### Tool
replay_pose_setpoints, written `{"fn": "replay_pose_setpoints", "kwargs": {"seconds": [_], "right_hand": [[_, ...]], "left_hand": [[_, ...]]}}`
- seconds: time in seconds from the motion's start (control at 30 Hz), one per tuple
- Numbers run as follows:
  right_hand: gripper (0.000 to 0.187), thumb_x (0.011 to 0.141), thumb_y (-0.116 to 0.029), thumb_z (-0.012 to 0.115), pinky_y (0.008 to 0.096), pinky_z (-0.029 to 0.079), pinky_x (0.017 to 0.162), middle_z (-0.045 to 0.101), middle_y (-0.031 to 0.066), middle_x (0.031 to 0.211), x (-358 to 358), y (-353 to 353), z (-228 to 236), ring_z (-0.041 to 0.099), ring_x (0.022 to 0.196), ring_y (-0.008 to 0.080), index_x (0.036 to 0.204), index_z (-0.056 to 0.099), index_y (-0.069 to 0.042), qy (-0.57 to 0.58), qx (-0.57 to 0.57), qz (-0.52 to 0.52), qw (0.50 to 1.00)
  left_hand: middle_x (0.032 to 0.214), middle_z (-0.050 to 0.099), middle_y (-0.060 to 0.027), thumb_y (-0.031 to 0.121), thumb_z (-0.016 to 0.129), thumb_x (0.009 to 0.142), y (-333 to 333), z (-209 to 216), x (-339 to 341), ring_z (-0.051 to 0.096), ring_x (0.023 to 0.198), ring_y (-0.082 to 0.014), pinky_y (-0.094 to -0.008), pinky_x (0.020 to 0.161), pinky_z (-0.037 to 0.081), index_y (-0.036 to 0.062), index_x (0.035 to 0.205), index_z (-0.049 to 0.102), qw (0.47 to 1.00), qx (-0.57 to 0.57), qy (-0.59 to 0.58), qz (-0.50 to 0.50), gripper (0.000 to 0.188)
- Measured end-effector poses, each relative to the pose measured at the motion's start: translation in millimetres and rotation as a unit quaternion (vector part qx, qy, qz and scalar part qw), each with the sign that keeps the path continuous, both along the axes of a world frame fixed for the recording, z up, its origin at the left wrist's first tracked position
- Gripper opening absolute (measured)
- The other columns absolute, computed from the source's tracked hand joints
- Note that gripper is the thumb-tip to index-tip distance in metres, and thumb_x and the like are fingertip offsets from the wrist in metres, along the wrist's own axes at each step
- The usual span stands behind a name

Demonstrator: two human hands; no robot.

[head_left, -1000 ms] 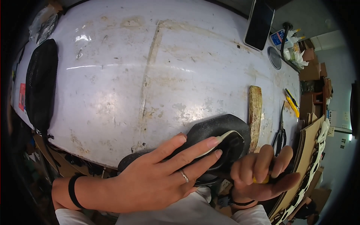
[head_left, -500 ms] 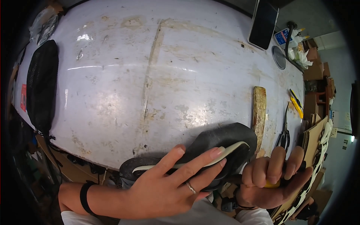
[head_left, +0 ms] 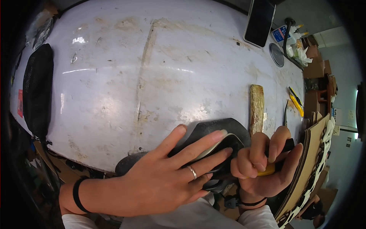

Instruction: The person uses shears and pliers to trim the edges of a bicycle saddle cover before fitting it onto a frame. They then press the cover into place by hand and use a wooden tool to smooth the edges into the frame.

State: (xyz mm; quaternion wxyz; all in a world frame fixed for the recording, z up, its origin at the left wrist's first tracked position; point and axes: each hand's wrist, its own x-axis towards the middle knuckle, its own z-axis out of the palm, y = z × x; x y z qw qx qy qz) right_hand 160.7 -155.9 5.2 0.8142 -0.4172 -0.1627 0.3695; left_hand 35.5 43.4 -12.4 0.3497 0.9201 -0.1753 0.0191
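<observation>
Near the table's front edge lies what looks like a black shoe with a cream edge, partly covered by my hands. My left hand is laid across it, back up and fingers spread over its opening, holding it; the lower fingers bend around its near side. A silver ring is on one finger. Just right of the shoe, my right hand is closed around a tool handle, yellow with a black end. The fingers hide the rest of the tool, and its tip cannot be made out.
A tape-wrapped bar lies beyond the shoe. Scissors, partly hidden, and a yellow cutter are at the right edge. Farther back are a phone, a grey disc and bottles. A black pouch lies left.
The view has shifted slightly, moving the table's things left. My right hand has moved closer to the shoe and covers more of the scissors. The left hand stays on the shoe.
</observation>
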Motion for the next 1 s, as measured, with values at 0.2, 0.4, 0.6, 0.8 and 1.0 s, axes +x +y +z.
{"fn": "replay_pose_setpoints", "kwargs": {"seconds": [0.2,0.4,0.6,0.8,1.0], "right_hand": [[0.056,0.111,-0.066,0.032,0.0366,0.038,0.057,0.05,0.0079,0.088,-8,-21,-10,0.042,0.06,0.0178,0.119,0.048,-0.013,0.035,0.067,-0.161,0.984],[0.057,0.111,-0.064,0.033,0.0358,0.041,0.057,0.052,0.0067,0.092,-8,-18,-13,0.045,0.062,0.0176,0.124,0.05,-0.011,0.027,0.067,-0.194,0.978],[0.054,0.113,-0.062,0.029,0.0352,0.04,0.057,0.05,0.0055,0.088,-6,-20,-13,0.043,0.061,0.0167,0.115,0.051,-0.012,0.023,0.051,-0.215,0.975],[0.05,0.114,-0.059,0.027,0.0348,0.035,0.057,0.047,0.0046,0.085,6,-22,-9,0.036,0.059,0.0159,0.107,0.047,-0.013,0.08,0.085,-0.163,0.98],[0.05,0.114,-0.058,0.028,0.0344,0.033,0.057,0.045,0.0053,0.083,16,-14,-1,0.035,0.059,0.0148,0.103,0.044,-0.013,0.109,0.072,-0.088,0.988]], "left_hand": [[0.162,0.051,-0.0046,0.042,0.078,0.083,1,5,12,0.04,0.154,-0.0335,-0.0622,0.108,0.039,0.0131,0.102,0.081,0.997,0.039,-0.018,-0.071,0.035],[0.159,0.055,-0.0052,0.043,0.078,0.083,-9,9,9,0.043,0.152,-0.0331,-0.0611,0.106,0.042,0.0085,0.089,0.081,0.998,0.038,-0.018,-0.043,0.035],[0.158,0.056,-0.0051,0.041,0.081,0.079,-11,4,9,0.042,0.154,-0.0345,-0.0637,0.114,0.035,0.0074,0.09,0.082,0.999,0.019,-0.016,-0.034,0.035],[0.158,0.056,-0.0051,0.04,0.083,0.077,-11,0,7,0.04,0.155,-0.0347,-0.0678,0.123,0.022,0.009,0.09,0.083,1.0,0.004,0.003,-0.02,0.034],[0.159,0.056,-0.005,0.039,0.085,0.076,-10,-4,8,0.038,0.157,-0.035,-0.07,0.125,0.013,0.0096,0.088,0.083,1.0,-0.019,0.012,-0.003,0.032]]}}
